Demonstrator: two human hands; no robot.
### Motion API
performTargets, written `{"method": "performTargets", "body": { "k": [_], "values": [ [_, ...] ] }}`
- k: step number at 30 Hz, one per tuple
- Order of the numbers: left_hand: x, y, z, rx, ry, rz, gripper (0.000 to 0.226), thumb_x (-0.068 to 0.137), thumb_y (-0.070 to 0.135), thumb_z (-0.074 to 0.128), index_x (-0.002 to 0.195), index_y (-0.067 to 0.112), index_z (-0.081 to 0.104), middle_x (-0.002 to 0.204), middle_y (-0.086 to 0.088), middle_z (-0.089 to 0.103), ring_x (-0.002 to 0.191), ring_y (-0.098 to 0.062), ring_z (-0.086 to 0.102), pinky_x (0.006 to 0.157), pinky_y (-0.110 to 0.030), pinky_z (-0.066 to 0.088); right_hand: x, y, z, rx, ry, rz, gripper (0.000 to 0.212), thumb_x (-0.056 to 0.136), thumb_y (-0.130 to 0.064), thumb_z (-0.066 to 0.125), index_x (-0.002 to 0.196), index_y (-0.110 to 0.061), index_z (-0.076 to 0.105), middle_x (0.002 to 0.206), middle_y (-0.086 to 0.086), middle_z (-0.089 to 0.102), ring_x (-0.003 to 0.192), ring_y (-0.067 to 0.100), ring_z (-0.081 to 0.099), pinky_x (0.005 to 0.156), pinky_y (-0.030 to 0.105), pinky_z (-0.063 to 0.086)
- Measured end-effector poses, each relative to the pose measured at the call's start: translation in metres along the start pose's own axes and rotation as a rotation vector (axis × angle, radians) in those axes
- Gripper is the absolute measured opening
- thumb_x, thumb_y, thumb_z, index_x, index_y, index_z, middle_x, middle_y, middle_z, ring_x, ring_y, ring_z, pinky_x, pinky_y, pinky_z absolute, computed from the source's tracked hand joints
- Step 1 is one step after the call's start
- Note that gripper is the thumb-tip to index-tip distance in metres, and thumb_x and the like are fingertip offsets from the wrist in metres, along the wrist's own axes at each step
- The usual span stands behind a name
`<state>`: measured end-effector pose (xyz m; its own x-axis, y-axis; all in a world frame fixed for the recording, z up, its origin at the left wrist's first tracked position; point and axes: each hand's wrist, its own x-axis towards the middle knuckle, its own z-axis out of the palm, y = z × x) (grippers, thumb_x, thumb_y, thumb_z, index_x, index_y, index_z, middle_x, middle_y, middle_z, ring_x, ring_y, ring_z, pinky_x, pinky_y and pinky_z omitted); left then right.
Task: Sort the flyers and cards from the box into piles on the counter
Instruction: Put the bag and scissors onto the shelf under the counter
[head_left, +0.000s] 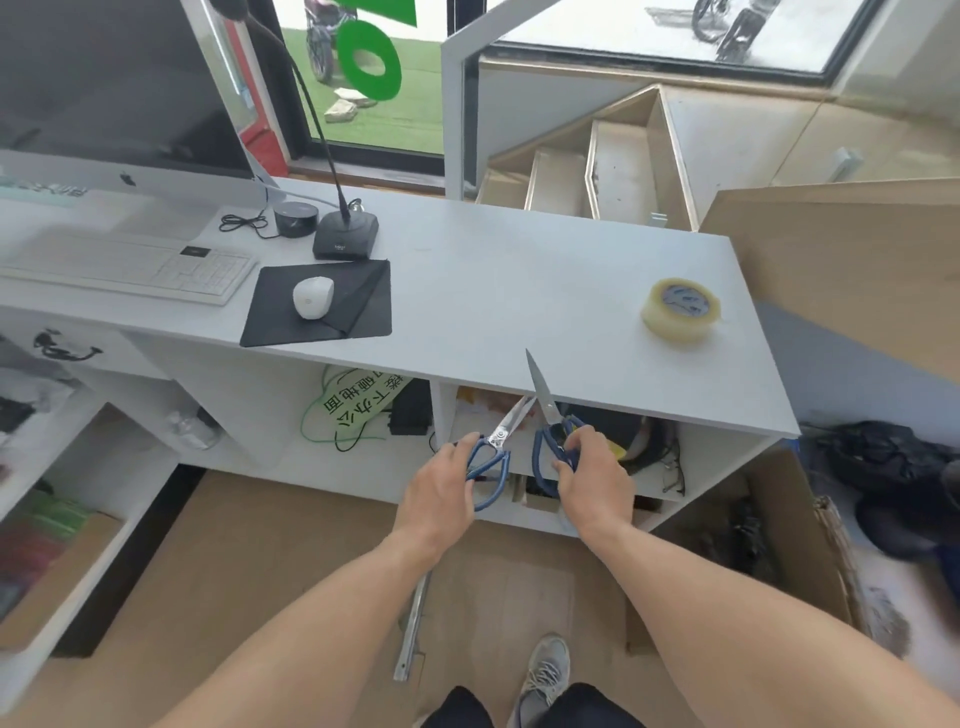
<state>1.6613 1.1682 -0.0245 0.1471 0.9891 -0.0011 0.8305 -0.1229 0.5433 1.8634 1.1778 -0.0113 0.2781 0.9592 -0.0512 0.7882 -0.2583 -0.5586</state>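
Counter (493, 270) holds a tape roll (680, 310) near the right end, well apart from a mouse (312, 296) on a black pad (363, 312); a mic base (346, 236), keyboard (135, 265) and monitor (114, 88) are seen at left. Under the counter, open shelves are cluttered — a green-lettered sign (358, 408), cables, glasses (672, 470).

A cardboard box (779, 525) is seen on the floor at right, flaps open, contents dark and unclear; flyers and cards cannot be made out.

Two blue-handled scissors are held in front of the shelf edge. Left scissors (501, 434) are gripped at the handles by the left hand (441, 493), blades angled up-right. Right scissors (545, 410) are gripped by the right hand (595, 480), fingers curled round the handles, blade tip up over the counter edge — the two blade sets nearly meet.
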Motion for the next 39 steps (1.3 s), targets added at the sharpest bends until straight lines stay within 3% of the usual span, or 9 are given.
{"method": "performTargets", "body": {
  "k": [3,10,16,21,25,29,34,39],
  "values": [
    [-0.021,-0.007,0.005,0.026,-0.011,0.007,0.060,0.093,0.011,0.061,0.144,0.030,0.038,0.107,0.004,0.055,0.090,-0.020,0.061,0.074,-0.031,0.049,-0.022,0.002,0.007,-0.014,-0.004,0.013,0.025,0.093,-0.026,0.068,0.096,-0.032,0.043,0.090,-0.010,0.060,0.076,0.018,0.062,0.073,0.038,0.053],
    [-0.054,-0.025,0.033,0.060,-0.130,-0.016,0.061,0.094,0.014,0.060,0.147,0.029,0.035,0.115,0.005,0.056,0.095,-0.020,0.063,0.084,-0.034,0.053,-0.072,0.034,0.031,-0.104,-0.096,0.086,0.030,0.093,-0.026,0.067,0.088,-0.032,0.038,0.089,-0.011,0.059,0.074,0.017,0.060,0.071,0.038,0.050],
    [-0.046,-0.021,0.065,0.022,-0.170,-0.042,0.061,0.090,0.006,0.059,0.144,0.026,0.042,0.117,0.003,0.057,0.099,-0.021,0.062,0.084,-0.038,0.053,-0.075,0.064,0.044,-0.045,-0.106,0.243,0.030,0.093,-0.028,0.067,0.085,-0.031,0.038,0.077,-0.014,0.056,0.068,0.011,0.057,0.068,0.037,0.050],
    [-0.009,-0.018,0.116,0.020,-0.152,-0.079,0.058,0.091,0.008,0.060,0.145,0.023,0.043,0.123,0.002,0.057,0.103,-0.022,0.062,0.085,-0.037,0.053,-0.030,0.097,0.071,-0.013,-0.107,0.275,0.026,0.094,-0.028,0.067,0.090,-0.032,0.041,0.080,-0.014,0.057,0.072,0.013,0.059,0.071,0.038,0.053],
    [0.035,-0.021,0.168,0.017,-0.112,-0.088,0.054,0.089,0.003,0.059,0.138,0.022,0.046,0.118,-0.002,0.056,0.096,-0.029,0.063,0.076,-0.041,0.051,0.026,0.129,0.103,0.021,-0.066,0.260,0.025,0.094,-0.028,0.067,0.095,-0.031,0.042,0.085,-0.012,0.057,0.075,0.016,0.059,0.072,0.038,0.053],
    [0.091,-0.029,0.214,0.073,-0.095,-0.019,0.057,0.092,0.008,0.056,0.144,0.025,0.040,0.124,-0.003,0.051,0.100,-0.030,0.061,0.075,-0.039,0.048,0.087,0.165,0.131,-0.024,-0.034,0.142,0.025,0.095,-0.026,0.065,0.100,-0.026,0.040,0.088,-0.003,0.059,0.075,0.023,0.057,0.064,0.036,0.044],
    [0.160,-0.021,0.261,0.128,-0.079,0.037,0.065,0.089,0.008,0.060,0.148,0.021,0.037,0.126,-0.008,0.050,0.106,-0.032,0.059,0.083,-0.041,0.050,0.163,0.197,0.148,-0.085,0.030,0.051,0.025,0.094,-0.020,0.064,0.107,-0.020,0.042,0.087,0.003,0.058,0.075,0.027,0.055,0.065,0.034,0.040],
    [0.205,0.005,0.297,-0.024,0.010,-0.033,0.060,0.087,0.006,0.061,0.142,0.014,0.039,0.122,-0.013,0.052,0.098,-0.033,0.061,0.079,-0.042,0.052,0.221,0.212,0.161,-0.086,0.083,0.054,0.027,0.093,-0.017,0.063,0.112,-0.016,0.045,0.086,0.004,0.059,0.076,0.025,0.050,0.067,0.033,0.038]
  ]
}}
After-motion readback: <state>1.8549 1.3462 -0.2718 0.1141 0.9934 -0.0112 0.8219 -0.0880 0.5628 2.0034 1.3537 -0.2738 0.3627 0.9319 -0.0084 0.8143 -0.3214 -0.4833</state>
